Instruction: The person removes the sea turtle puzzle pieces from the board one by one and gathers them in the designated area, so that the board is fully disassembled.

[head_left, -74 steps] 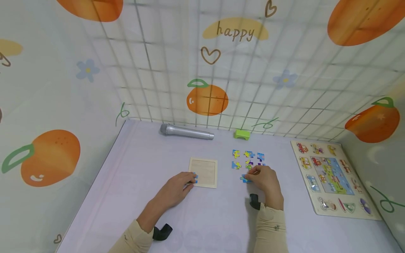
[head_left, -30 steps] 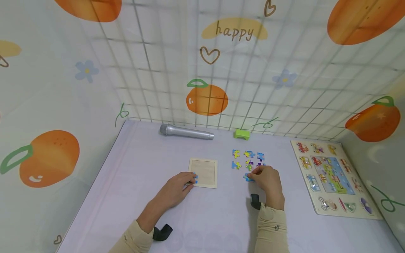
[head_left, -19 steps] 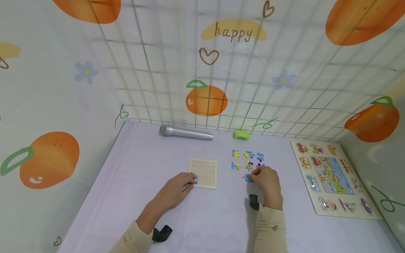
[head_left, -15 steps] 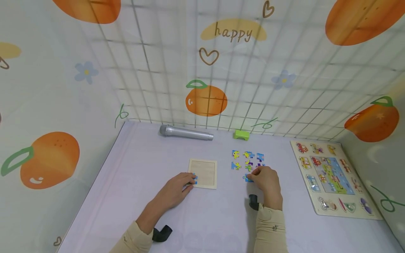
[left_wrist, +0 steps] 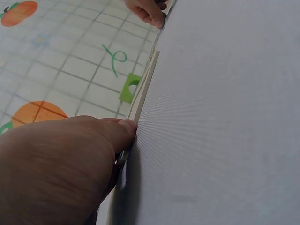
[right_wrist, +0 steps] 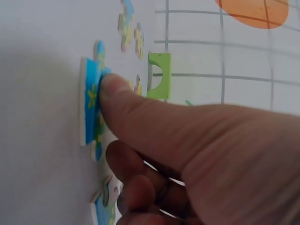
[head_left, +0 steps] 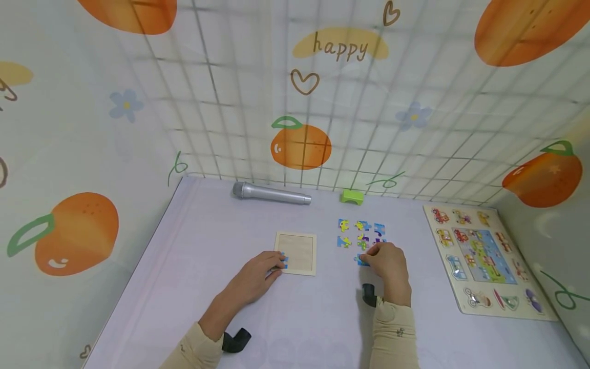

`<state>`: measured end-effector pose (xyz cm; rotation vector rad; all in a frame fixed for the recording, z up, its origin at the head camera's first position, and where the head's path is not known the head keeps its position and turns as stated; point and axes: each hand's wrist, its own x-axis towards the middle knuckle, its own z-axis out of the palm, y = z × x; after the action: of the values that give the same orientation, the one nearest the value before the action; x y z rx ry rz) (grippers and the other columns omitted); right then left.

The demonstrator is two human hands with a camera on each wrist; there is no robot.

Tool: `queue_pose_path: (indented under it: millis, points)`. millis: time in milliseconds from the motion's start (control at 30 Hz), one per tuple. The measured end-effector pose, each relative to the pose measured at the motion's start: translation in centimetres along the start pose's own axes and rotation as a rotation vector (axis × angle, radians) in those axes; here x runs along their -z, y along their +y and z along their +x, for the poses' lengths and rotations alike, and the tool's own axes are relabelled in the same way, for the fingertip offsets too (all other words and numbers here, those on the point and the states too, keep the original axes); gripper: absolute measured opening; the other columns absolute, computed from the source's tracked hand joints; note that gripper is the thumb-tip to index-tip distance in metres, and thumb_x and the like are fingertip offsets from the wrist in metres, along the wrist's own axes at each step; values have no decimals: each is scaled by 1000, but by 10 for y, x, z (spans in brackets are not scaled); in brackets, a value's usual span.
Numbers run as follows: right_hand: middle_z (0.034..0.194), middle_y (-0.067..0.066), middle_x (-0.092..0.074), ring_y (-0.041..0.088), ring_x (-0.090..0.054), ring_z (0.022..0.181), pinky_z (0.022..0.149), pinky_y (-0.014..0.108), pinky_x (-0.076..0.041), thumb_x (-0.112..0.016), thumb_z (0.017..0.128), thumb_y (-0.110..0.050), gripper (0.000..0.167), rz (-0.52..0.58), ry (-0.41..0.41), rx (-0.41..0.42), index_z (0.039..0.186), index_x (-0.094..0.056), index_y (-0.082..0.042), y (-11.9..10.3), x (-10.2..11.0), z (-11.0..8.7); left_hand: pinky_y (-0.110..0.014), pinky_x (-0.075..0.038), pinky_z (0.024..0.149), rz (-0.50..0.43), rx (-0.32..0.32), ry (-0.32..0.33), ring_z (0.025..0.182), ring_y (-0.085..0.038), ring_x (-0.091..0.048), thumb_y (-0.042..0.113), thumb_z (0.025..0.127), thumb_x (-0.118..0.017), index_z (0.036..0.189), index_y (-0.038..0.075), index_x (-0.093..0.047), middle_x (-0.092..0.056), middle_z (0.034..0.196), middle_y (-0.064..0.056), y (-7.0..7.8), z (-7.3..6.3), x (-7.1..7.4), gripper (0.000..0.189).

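My left hand [head_left: 255,274] is at the lower left corner of a shallow wooden puzzle frame [head_left: 314,256]. Its fingers lie over a blue jigsaw piece [head_left: 285,261] inside that corner. In the left wrist view the thumb meets the side edge of the frame [left_wrist: 147,82]. Further right, my right hand [head_left: 389,266] pinches another blue jigsaw piece [head_left: 360,260] close to the tabletop. The right wrist view shows the thumb on this piece [right_wrist: 91,103], with other fingers curled below. Several loose jigsaw pieces [head_left: 343,241] lie in rows just beyond; the right hand partly covers one.
A silver microphone [head_left: 274,193] and a green arch block [head_left: 352,197] lie along the back of the table. To the right is a wooden picture board [head_left: 454,279] with vehicle shapes. A printed cloth [head_left: 221,123] with oranges hangs behind.
My right hand has shifted the blue jigsaw piece slightly to the right since the oldest frame, then stays nearly still. The left hand keeps its place on the frame corner.
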<state>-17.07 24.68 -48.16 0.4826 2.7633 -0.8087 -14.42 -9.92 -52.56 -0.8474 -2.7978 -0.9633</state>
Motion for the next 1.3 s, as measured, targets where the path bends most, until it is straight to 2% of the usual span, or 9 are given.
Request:
queue_pose_path:
  millis: [267, 667, 833, 1000, 1100, 1233, 1300]
  points:
    - [82, 7, -67, 23, -56, 77, 59, 28, -40, -79, 88, -24, 20, -4, 11, 18, 88, -72, -6, -4, 1, -3, -31, -56, 102, 20, -56, 32, 128, -22, -63, 7, 92, -76, 102, 12, -74, -70, 126, -1, -2, 2, 0, 12]
    - [83, 9, -70, 23, -57, 75, 58, 28, -40, -79, 86, -20, 15, -22, 46, 56, 86, -73, -7, -9, -1, -3, -33, -56, 102, 29, -59, 47, 128, -25, -63, 6, 89, -78, 98, 12, -73, -68, 125, -3, -5, 1, -3, 12]
    - [83, 8, -68, 22, -56, 75, 57, 27, -39, -78, 88, -22, 17, -10, 41, 38, 89, -72, -7, -14, 0, -4, -33, -56, 103, 25, -25, 37, 126, -25, -63, 8, 90, -78, 97, 16, -73, -65, 128, -4, -5, 1, -3, 12]
    - [76, 4, -66, 20, -56, 71, 57, 27, -40, -77, 88, -21, 15, 15, 41, 99, 87, -69, -8, -25, -3, -6, -35, -54, 105, 4, 33, 5, 129, -26, -60, 10, 92, -76, 100, 18, -70, -61, 133, -5, -5, 2, -2, 14]
    - [77, 3, -67, 19, -57, 72, 58, 27, -41, -78, 88, -22, 15, 21, 42, 131, 86, -70, -10, -34, -8, -7, -37, -53, 106, -3, 93, -17, 132, -25, -58, 14, 93, -76, 114, 16, -67, -55, 142, -6, -4, 3, -2, 23]
    - [81, 3, -67, 19, -57, 75, 60, 27, -41, -79, 89, -24, 16, 25, 20, 130, 87, -69, -11, -46, -17, -8, -39, -50, 111, -10, 170, -37, 136, -26, -55, 19, 94, -76, 141, 7, -56, -42, 155, -10, -2, 3, -1, 53]
    - [81, 4, -66, 19, -56, 74, 59, 27, -41, -80, 89, -24, 17, 32, 15, 139, 86, -69, -11, -51, -22, -9, -40, -47, 114, -6, 197, -52, 141, -27, -50, 21, 94, -75, 148, 4, -50, -39, 159, -11, 0, 3, 0, 62]
